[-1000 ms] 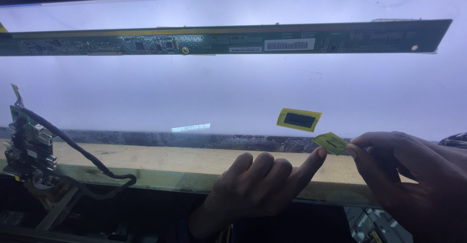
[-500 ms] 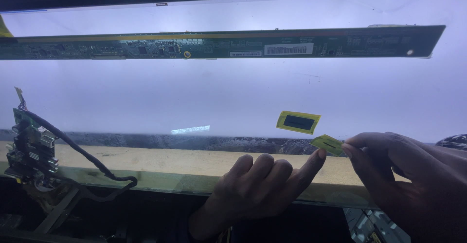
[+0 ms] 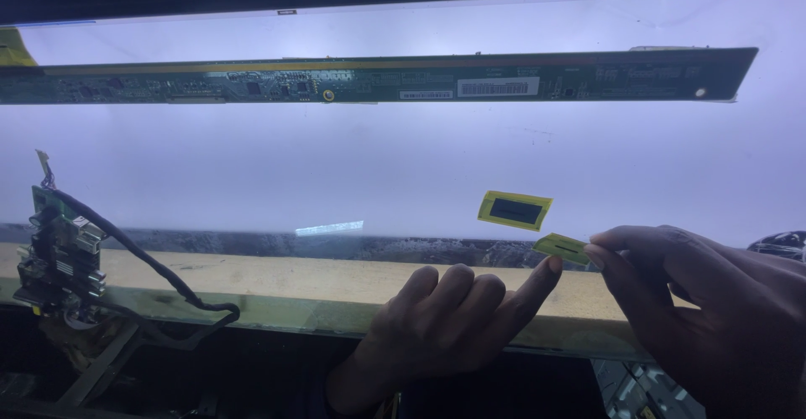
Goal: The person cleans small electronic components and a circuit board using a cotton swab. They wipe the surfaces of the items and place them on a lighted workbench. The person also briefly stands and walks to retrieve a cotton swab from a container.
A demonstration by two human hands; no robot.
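Note:
My right hand (image 3: pixel 701 310) pinches a small yellow-green flat piece (image 3: pixel 561 248) between thumb and fingertips at the lower edge of a lit white panel (image 3: pixel 336 175). My left hand (image 3: pixel 453 322) rests on the wooden strip (image 3: pixel 277 280), fingers curled, its forefinger stretched up to just under that piece. A second yellow piece with a dark middle (image 3: pixel 515 210) lies on the panel just above.
A long green circuit board strip (image 3: pixel 378 83) runs across the top of the panel. At the left a small green board (image 3: pixel 60 255) with a black cable (image 3: pixel 159 276) stands on the wooden strip. Dark metal frame parts lie below.
Both hands have stayed nearly still. The view has shifted slightly, and the piece in my right hand sits a touch lower against my left forefinger.

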